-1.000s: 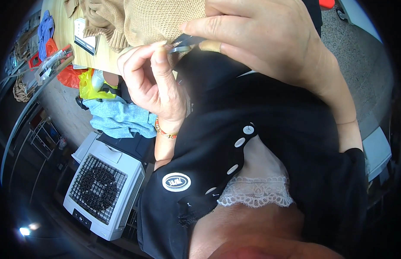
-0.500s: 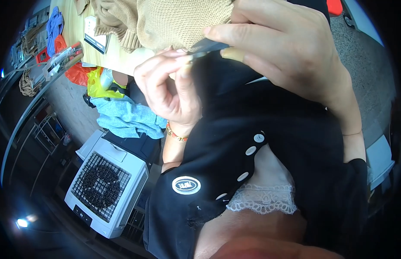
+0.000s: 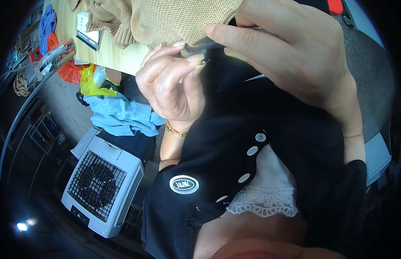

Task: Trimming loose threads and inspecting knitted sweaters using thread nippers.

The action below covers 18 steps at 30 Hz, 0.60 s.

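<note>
A tan knitted garment (image 3: 170,21) lies across the table in front of me, its ribbed cuff toward the left. Close to its near edge, a thin dark strip (image 3: 205,45) spans the gap between my hands; its exact kind is unclear. My left hand (image 3: 174,84) is closed, fingertips pinched at the strip's left end, where a greyish shiny bit shows. Over the garment's right side, my right hand (image 3: 291,56) is closed on the strip's other end, index fingertip against the knit. Its thumb is below, and its inner fingers are hidden.
A pale wooden table (image 3: 118,58) holds a card (image 3: 87,32). To the left are a blue knitted garment (image 3: 122,114), a yellow bag (image 3: 92,82), a red bag (image 3: 73,72) and a metal rail (image 3: 25,114). A white fan unit (image 3: 135,181) stands at lower left.
The left fingertips have shifted slightly up and right along the dark strip, with the fingers bunched closer together. The right hand has barely moved. The view has shifted a little.
</note>
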### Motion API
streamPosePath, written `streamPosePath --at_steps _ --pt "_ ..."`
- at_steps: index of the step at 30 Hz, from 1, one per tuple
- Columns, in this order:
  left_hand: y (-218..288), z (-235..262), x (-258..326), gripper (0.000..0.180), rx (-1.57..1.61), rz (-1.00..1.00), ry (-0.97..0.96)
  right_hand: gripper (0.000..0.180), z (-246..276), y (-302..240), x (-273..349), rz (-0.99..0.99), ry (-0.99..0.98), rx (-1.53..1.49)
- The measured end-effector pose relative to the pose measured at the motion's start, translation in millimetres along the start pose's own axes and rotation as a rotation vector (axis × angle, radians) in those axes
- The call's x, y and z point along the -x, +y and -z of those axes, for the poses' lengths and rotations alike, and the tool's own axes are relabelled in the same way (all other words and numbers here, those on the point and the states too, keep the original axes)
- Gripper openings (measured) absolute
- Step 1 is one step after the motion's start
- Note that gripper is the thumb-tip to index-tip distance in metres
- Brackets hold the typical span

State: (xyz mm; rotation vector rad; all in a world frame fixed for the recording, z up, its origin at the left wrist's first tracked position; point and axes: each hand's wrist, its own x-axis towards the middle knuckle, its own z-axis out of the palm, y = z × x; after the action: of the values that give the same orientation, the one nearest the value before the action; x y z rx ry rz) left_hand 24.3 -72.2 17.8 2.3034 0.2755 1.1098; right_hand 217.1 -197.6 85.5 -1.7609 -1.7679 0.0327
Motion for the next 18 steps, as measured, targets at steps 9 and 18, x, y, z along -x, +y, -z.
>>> streamPosePath --at_steps 9,18 --pt "1.2 -0.5 1.4 0.02 -0.009 0.004 0.022 0.019 -1.0 0.1 4.4 0.055 -0.006 0.015" --pt "5.6 -0.5 -0.1 0.025 -0.083 -0.022 0.001 0.024 -2.0 3.4 5.0 0.11 0.003 0.018"
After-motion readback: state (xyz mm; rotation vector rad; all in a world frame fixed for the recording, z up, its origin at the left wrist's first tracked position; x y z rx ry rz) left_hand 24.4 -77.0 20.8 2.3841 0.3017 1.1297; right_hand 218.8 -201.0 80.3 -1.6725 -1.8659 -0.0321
